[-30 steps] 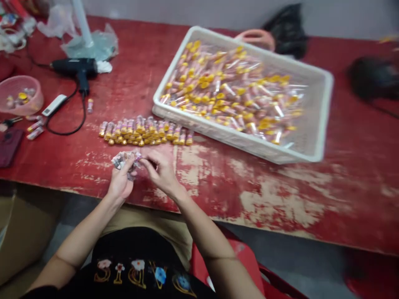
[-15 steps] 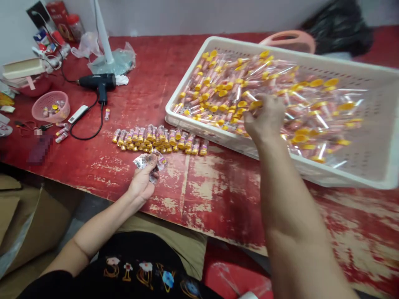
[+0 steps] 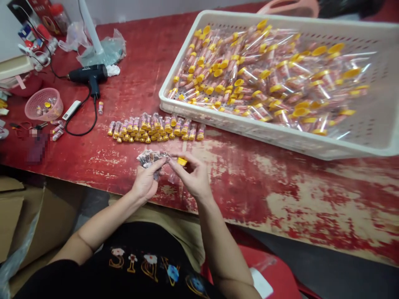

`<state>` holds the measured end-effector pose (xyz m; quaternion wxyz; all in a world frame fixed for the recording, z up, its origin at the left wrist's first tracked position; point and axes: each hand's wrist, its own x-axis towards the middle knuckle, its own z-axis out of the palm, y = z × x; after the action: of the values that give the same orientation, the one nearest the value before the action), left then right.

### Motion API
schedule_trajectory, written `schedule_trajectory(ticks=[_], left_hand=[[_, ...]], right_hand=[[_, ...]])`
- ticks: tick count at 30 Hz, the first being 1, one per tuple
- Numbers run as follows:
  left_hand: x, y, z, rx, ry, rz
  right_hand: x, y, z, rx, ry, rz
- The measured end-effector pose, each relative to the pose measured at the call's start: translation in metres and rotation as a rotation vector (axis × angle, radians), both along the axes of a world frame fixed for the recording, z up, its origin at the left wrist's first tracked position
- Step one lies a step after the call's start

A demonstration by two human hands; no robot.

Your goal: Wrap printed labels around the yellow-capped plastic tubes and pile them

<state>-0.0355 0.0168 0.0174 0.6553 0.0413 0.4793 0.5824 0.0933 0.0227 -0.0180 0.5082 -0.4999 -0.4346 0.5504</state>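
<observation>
My left hand (image 3: 145, 182) is closed on a small bunch of clear printed plastic sleeves (image 3: 149, 158), thumb on top. Close beside it, my right hand (image 3: 195, 177) has a yellow-capped clear tube (image 3: 182, 161) tucked in its fingers. Its thumb and forefinger tips meet the edge of the sleeves by my left thumb. Most of the tube's body is hidden by the fingers. Just beyond both hands lies a stacked row of small sleeved tubes with yellow caps (image 3: 156, 128).
A large white plastic crate (image 3: 249, 133) full of yellow-capped tubes stands at the right on the red table (image 3: 143, 54). At the left are a black heat gun (image 3: 90, 75) with its cord, a pink basket (image 3: 31, 109) and one loose tube (image 3: 100, 108). A red stool (image 3: 274, 270) stands below.
My right hand has come out of the crate with a yellow-capped tube and moved left to my left hand. My left hand still holds the sleeves. The view has shifted slightly.
</observation>
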Motion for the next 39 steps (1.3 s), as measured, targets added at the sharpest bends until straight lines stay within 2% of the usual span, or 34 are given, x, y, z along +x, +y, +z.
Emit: schedule_trajectory(ticks=[2,6,8,12,14,17,20,23,26,31,36,39], left_hand=[[-0.003,-0.005,-0.003,0.033,-0.011,-0.022],[-0.012,-0.009,-0.009,0.070,0.040,-0.042],[-0.015,-0.010,-0.012,0.100,0.111,-0.017],[-0.015,-0.012,-0.018,0.138,0.231,0.042],[-0.014,-0.012,-0.020,0.129,0.243,0.065],[-0.014,-0.008,-0.018,0.041,0.186,0.115],[-0.016,-0.004,-0.013,-0.051,0.084,0.141],[-0.017,-0.004,-0.009,-0.078,0.033,0.128],[-0.014,-0.004,-0.007,-0.075,0.020,0.127],[-0.014,-0.004,-0.007,-0.121,-0.051,0.113],[-0.013,-0.007,-0.006,-0.143,-0.061,0.016],[-0.010,-0.009,-0.008,-0.118,-0.026,0.042]], right_hand=[[0.000,0.004,-0.001,-0.039,0.026,0.051],[0.005,0.004,-0.002,-0.184,0.194,0.248],[0.004,0.002,-0.002,-0.166,0.153,0.264],[-0.010,-0.002,-0.001,0.045,-0.038,0.161],[-0.016,-0.004,-0.002,0.091,-0.083,0.131],[-0.018,-0.008,-0.005,-0.022,0.009,0.186],[-0.012,-0.016,-0.005,-0.104,0.194,0.080],[-0.007,-0.024,-0.002,-0.131,0.182,0.078],[-0.005,-0.030,0.002,-0.087,0.149,0.130],[-0.006,-0.035,0.005,0.088,0.132,-0.046],[-0.011,-0.041,-0.003,0.072,0.165,-0.166],[-0.010,-0.043,-0.009,0.000,0.218,-0.159]])
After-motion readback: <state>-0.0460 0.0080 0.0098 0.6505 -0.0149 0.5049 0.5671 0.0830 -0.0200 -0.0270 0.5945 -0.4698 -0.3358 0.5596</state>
